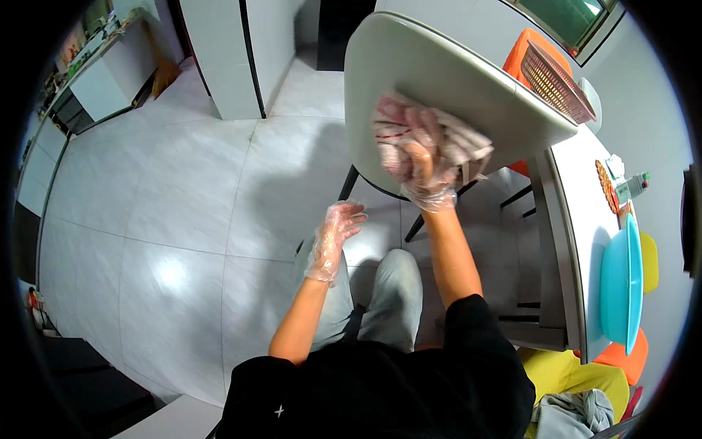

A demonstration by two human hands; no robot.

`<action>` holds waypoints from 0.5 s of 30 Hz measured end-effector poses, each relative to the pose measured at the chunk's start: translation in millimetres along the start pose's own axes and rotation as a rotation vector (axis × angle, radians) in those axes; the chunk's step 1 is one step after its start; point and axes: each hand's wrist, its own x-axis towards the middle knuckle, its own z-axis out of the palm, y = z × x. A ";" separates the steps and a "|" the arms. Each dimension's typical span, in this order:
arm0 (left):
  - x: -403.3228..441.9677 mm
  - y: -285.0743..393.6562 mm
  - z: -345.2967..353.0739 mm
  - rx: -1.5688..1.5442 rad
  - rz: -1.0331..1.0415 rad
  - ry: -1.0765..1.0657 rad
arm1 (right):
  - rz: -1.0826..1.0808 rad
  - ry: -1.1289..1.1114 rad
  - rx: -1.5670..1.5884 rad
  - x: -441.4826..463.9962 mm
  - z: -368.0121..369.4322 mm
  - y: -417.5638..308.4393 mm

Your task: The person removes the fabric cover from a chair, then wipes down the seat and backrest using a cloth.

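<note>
A pink and white striped cloth (464,143) is pressed against the broad surface of a white chair (446,62) in front of me. My right hand (426,164), in a clear plastic glove, holds the cloth with bent fingers. My left hand (338,230), gloved the same way, hangs in the air above my knees, left of and below the chair. Its fingers are apart and it holds nothing. Dark chair legs show below the white surface.
On the right, a table (578,197) bears a turquoise basin (621,285), a brown woven basket (552,80) and a bottle (633,186). Orange and yellow chairs stand around it. A broom (162,69) leans by a cabinet at the upper left.
</note>
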 end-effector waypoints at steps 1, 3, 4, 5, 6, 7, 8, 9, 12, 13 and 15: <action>-1.6 -1.3 -0.9 0.000 -0.001 -0.004 | 0.049 -0.010 0.099 -16.2 12.8 2.3; -4.9 -3.3 -4.5 0.012 -0.015 -0.006 | 0.271 -0.273 0.210 -36.9 21.6 0.3; -7.1 -5.1 -6.7 0.026 -0.026 -0.004 | 0.579 -0.296 0.455 -35.4 20.3 -13.1; -7.0 -6.1 -8.5 0.042 -0.033 -0.005 | 0.730 -0.378 0.602 -44.7 24.8 -13.5; -8.0 -7.1 -10.0 0.037 -0.059 0.016 | 0.894 -0.448 0.727 -54.2 29.4 -13.8; -8.0 -7.0 -12.3 0.045 -0.068 0.022 | 0.995 -0.498 0.785 -107.1 60.5 7.5; -9.2 -7.9 -13.9 0.050 -0.080 0.029 | 0.993 -0.563 0.757 -140.1 77.1 19.8; -11.9 -9.0 -14.6 0.054 -0.096 0.036 | 0.988 -0.629 0.729 -172.4 93.4 31.9; -15.3 -9.1 -13.7 0.066 -0.120 0.049 | 0.557 -0.706 0.342 -192.9 88.8 34.3; -15.8 -9.5 -12.7 0.063 -0.129 0.047 | 0.352 -0.637 0.181 -174.5 67.8 25.5; -15.1 -9.5 -9.1 0.067 -0.149 0.032 | 0.142 -0.528 -0.009 -126.1 20.2 6.8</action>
